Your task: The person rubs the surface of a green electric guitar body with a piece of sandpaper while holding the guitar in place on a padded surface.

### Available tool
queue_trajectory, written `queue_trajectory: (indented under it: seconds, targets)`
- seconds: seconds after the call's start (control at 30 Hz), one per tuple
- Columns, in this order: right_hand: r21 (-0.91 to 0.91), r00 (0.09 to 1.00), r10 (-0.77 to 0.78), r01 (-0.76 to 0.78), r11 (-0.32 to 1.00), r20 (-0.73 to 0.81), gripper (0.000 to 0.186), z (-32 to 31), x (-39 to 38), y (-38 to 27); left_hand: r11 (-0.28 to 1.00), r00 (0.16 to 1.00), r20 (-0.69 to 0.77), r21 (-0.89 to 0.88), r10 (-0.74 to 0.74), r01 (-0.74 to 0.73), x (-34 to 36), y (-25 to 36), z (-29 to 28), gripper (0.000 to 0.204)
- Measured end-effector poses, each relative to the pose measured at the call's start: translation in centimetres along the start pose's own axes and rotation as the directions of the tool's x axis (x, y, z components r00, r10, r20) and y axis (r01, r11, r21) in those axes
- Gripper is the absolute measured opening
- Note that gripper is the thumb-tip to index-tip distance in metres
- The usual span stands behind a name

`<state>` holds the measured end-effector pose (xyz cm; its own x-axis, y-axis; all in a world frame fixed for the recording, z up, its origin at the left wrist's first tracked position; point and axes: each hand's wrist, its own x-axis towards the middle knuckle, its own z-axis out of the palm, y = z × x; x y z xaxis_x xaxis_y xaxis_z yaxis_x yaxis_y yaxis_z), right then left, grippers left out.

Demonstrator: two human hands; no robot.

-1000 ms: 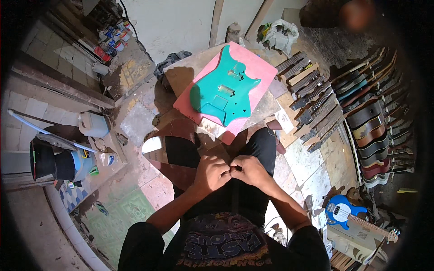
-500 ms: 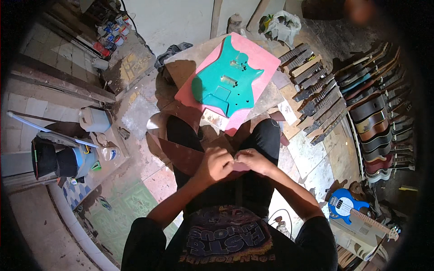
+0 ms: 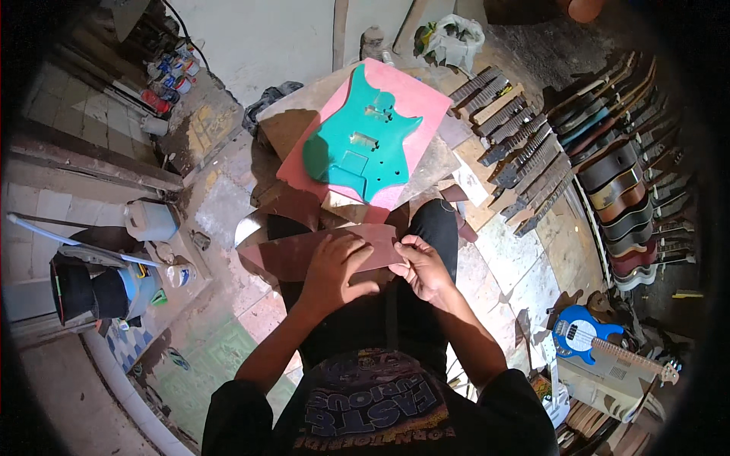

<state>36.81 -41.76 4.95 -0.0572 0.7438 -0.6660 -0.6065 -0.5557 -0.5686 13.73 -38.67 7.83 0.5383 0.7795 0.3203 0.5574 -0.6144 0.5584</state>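
Observation:
A long reddish-brown strip of sandpaper stretches across my lap, its left part reaching beyond my knee. My left hand lies on the strip with its fingers spread and thumb apart. At the strip's right end, my right hand pinches the edge between thumb and fingers. Just beyond my knees, a teal electric guitar body rests flat on a pink board, its pickup cutouts and small holes showing.
A low worktable bears the pink board. Several guitar necks lie at the right, beside a row of guitar bodies. A blue bass guitar lies at the lower right. Left stand a jug and paint cans.
My hands were close together at the sandpaper's end; now the left has moved left and spread out on the strip. The strip is raised flatter across my lap.

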Motion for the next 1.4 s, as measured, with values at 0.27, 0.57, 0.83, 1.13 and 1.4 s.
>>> queue_trajectory:
  seconds: [0.27,0.57,0.83,1.13,1.4]
  targets:
    - [-0.787,0.682,-0.653,0.58,0.209,0.329,0.016,2.2,-2.6,-1.7,0.997,0.994,0.083,0.037,-0.072,0.069,0.1,-1.9,1.5,0.013]
    - [-0.763,0.713,-0.526,0.623,0.172,0.464,0.013,1.7,-1.3,-0.9,0.973,0.946,0.256,-0.069,-0.198,0.222,1.8,-0.4,0.7,0.017]
    - [-0.742,0.668,-0.489,0.668,0.061,0.561,0.009,1.5,-0.9,-1.1,0.986,0.975,0.221,-0.166,0.015,0.022,1.3,-1.5,1.6,0.013]
    - [-0.767,0.678,-0.486,0.642,0.025,0.552,0.014,0.5,-0.1,-0.4,0.991,0.991,0.135,-0.126,-0.018,0.035,1.2,-1.0,3.9,0.012]
    - [-0.736,0.686,-0.507,0.662,0.138,0.522,0.012,-0.1,0.9,1.0,0.992,0.99,0.092,-0.087,0.102,-0.094,0.8,-1.4,4.3,0.012]
